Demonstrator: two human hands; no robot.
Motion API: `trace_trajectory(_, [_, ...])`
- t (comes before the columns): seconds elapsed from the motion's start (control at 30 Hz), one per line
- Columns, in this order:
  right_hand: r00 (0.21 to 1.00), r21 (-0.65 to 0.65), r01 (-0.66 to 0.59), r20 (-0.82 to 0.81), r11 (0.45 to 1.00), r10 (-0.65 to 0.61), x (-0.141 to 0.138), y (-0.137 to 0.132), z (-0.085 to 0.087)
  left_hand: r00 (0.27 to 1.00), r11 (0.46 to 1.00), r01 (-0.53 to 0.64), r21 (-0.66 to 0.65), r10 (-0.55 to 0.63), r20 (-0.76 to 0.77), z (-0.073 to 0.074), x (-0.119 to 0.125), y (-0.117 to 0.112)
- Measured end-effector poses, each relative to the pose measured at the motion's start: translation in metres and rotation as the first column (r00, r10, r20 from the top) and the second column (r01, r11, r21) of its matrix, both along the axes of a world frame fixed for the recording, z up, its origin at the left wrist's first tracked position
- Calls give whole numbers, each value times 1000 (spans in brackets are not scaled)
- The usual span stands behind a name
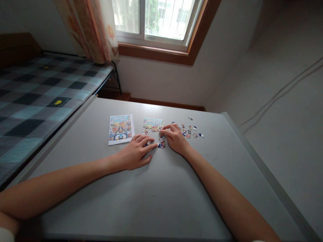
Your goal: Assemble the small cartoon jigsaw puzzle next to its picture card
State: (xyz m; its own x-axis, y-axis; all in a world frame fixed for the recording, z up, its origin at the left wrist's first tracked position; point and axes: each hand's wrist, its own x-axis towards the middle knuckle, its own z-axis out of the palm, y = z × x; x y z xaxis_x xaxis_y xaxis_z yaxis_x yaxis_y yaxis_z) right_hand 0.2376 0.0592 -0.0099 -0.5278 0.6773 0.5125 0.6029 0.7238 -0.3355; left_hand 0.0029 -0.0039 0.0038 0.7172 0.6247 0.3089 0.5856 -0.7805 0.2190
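A partly assembled jigsaw puzzle (153, 121) lies on the grey table, its upper rows joined and a gap showing grey in its middle. My left hand (137, 151) rests palm down over its lower left part, fingers spread and fingertips touching the lower edge. At the inner right side of the puzzle, my right hand (176, 138) has thumb and forefinger pinched on a small jigsaw piece, mostly hidden by the fingers. Loose jigsaw pieces (189, 127) are scattered just right of that hand. Left of the puzzle lies a printed picture sheet (121, 129) with a blue cartoon dog.
The grey table (151, 201) has a raised rim along its right side. A bed with a checked mattress (68, 85) stands along the left. Beyond the table are a window (161, 20) and an orange curtain (88, 30); a cable (280, 90) runs along the right wall.
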Motion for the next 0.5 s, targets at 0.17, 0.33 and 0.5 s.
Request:
trace_trajectory(0.17, [1000, -15, 6, 30, 1000, -6, 0, -1, 0, 1000, 1000, 3, -3, -3, 26, 1, 0, 0])
trace_trajectory(0.33, [1000, -15, 14, 24, 1000, -14, -1, -1, -1, 1000, 1000, 3, 1, -3, 11, 0, 0, 0])
trace_trajectory(0.5, [1000, -14, 9, 26, 1000, -9, 0, 1, -3, 1000, 1000, 0, 6, 0, 3, -1, 0, 0])
